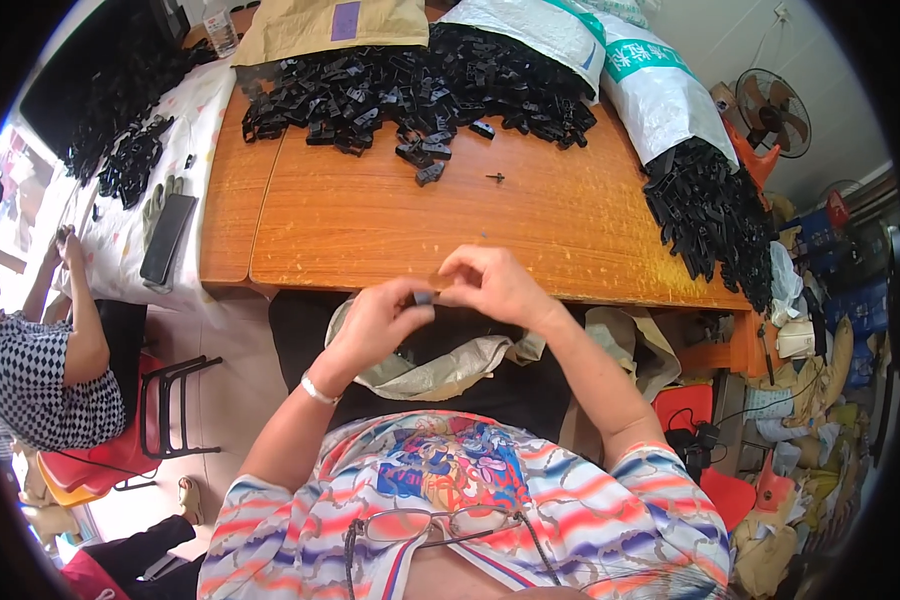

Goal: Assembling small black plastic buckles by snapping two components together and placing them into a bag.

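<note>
Both of my hands meet just in front of the table's near edge, above an open sack (440, 370) on my lap. My left hand (375, 320) pinches a small dark plastic piece (424, 297) between thumb and finger. The fingertips of my right hand (495, 287) are pressed together right beside that piece; what they hold is too small to make out. Farther back, a large heap of black plastic parts (370, 95) spills over the wooden table (390, 220). A tiny dark part (495, 177) lies alone on the tabletop.
A brown sack (320, 30) and white sacks (660, 90) stand along the far side. More black parts (710, 215) cover the right edge. At left, a co-worker (50, 370) sits by a cloth-covered table with a black phone (168, 238). A fan (772, 110) stands back right.
</note>
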`<state>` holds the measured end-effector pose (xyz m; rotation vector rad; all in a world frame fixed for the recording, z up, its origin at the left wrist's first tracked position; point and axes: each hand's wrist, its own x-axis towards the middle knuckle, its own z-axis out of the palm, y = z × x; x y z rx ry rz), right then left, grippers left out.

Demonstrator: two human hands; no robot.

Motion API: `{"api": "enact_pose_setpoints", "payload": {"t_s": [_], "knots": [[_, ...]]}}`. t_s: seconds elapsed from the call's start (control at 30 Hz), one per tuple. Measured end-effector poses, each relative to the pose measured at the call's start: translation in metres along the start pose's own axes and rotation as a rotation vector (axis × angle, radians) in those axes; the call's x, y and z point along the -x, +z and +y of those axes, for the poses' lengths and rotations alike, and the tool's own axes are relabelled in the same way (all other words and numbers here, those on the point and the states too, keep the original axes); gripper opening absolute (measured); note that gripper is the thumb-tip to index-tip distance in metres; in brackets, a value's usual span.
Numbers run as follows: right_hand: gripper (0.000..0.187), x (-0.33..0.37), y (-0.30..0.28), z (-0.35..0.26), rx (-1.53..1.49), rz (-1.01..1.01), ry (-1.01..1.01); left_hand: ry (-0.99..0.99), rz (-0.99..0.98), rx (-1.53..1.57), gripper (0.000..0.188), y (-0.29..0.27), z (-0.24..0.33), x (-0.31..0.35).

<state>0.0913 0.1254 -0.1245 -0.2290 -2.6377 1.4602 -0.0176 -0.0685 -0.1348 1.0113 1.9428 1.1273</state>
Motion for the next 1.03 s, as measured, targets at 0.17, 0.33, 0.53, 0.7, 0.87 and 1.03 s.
{"api": "enact_pose_setpoints", "payload": {"t_s": [0.17, 0.33, 0.53, 0.7, 0.87, 1.03], "knots": [[0.015, -0.052, -0.046, 0.037, 0.209, 0.321, -0.041, 0.224, 0.372, 0.088, 0.024, -0.015, -0.003, -0.019], [0.024, -0.129, -0.07, 0.081, 0.61, 0.52, -0.04, 0.282, 0.568, -0.156, 0.027, -0.018, -0.013, -0.109], [0.032, -0.178, -0.078, 0.102, 0.792, 0.494, 0.14, 0.231, 0.653, -0.501, 0.022, -0.006, -0.015, -0.158], [0.023, -0.162, -0.077, 0.097, 0.684, 0.366, 0.131, 0.295, 0.608, -0.444, 0.02, -0.007, -0.021, -0.151], [0.018, -0.128, -0.071, 0.078, 0.645, 0.24, 0.035, 0.354, 0.533, -0.407, 0.024, -0.015, -0.027, -0.135], [0.022, -0.115, -0.067, 0.07, 0.665, 0.119, -0.017, 0.243, 0.516, -0.246, 0.032, -0.018, -0.021, -0.119]]}}
